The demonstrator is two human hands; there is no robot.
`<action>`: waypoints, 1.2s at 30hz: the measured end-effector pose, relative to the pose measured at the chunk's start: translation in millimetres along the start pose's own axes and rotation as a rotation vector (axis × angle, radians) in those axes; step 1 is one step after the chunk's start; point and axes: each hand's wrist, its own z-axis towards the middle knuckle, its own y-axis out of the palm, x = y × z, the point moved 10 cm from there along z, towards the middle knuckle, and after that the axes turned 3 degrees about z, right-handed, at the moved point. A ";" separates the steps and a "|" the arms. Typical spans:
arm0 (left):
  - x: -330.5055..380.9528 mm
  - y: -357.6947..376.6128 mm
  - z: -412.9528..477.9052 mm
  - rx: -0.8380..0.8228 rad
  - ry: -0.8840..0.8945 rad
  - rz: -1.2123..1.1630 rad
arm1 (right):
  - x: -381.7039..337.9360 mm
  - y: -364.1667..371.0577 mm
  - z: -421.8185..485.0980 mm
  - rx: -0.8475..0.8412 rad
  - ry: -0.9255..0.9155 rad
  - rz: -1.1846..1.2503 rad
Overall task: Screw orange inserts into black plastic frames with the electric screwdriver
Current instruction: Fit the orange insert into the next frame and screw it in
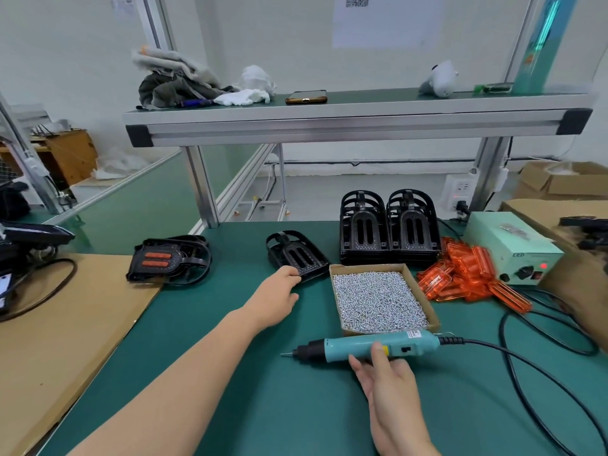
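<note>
Centre frame, the left hand's [276,292] fingers [291,274] pinch the near corner of a lone black frame [296,255] lying flat on the green counter [296,406]. At lower right, the right hand [388,383] curls thumb and fingers round the teal electric screwdriver [348,345], which lies with its bit pointing left. A box of screws [378,301] sits between them, with orange inserts [460,274] heaped at right beside a power box [513,248] marked "LED".

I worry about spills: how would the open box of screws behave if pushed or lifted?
Probably heavy for its size: the box is nearly full of metal screws. Pushed, it would likely slide rather than tip, being low and wide. Lifted by one thin cardboard wall, it may sag and spill, having no lid.
</note>
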 end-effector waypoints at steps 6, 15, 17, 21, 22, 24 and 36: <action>-8.6 -26.5 -15.9 0.218 -0.078 -0.051 | 2.4 -2.9 2.1 0.004 -0.011 -0.031; -6.9 -66.7 -52.9 0.482 -0.111 -0.135 | 0.6 0.8 5.1 -0.037 0.008 -0.125; -5.2 -72.0 -59.9 0.502 -0.103 -0.156 | 3.4 -0.6 3.9 -0.024 0.014 -0.098; 6.7 -60.2 -62.9 0.407 -0.016 -0.032 | 6.1 -5.6 -0.2 0.024 0.007 -0.060; 8.1 -54.4 -63.0 0.377 -0.006 -0.005 | 6.2 -7.1 -1.3 0.031 0.005 -0.069; 7.2 -44.5 -63.5 0.348 0.004 0.023 | 7.9 -9.4 -4.2 0.031 0.012 -0.111; -20.9 -35.0 -63.7 0.306 -0.074 -0.146 | 6.4 -19.7 -11.2 -0.010 0.067 -0.133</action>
